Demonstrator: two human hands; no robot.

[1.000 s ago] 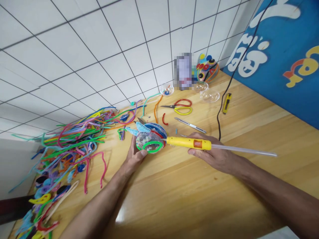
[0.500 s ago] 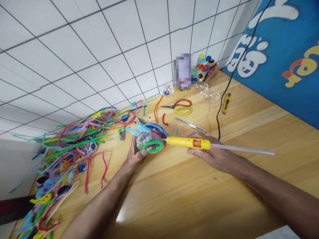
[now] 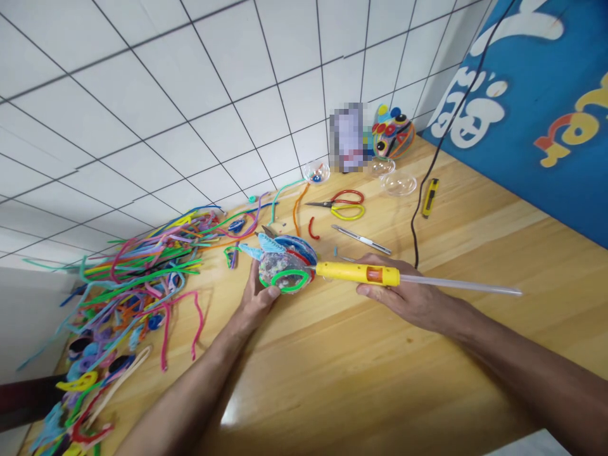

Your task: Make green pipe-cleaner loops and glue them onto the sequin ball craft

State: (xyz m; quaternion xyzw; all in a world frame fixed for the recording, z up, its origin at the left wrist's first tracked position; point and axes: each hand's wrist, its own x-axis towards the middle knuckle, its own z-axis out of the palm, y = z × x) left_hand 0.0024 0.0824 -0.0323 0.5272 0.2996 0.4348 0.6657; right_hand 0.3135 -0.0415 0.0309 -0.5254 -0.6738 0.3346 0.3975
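Observation:
My left hand grips a rounded craft ball from its left side, thumb in front and the other fingers mostly hidden behind. Grey patches, a green ring, red and blue bands and light blue ear-like pieces cover the ball. In my right hand is a yellow hot glue gun, fingers wrapped round it. Its nozzle meets the ball's right side, near the red band; whether it touches I cannot tell. A clear glue stick sticks out from the gun's back end.
Coloured pipe cleaners are heaped at the left. Beyond my hands lie scissors, a craft knife and a yellow box cutter. Clear plastic domes and a decorated ball stand by the wall. A black cord hangs at the right.
The ball has turned slightly in my left hand, and the glue gun's nozzle stays at its right side. Otherwise only a small shift of the whole view shows.

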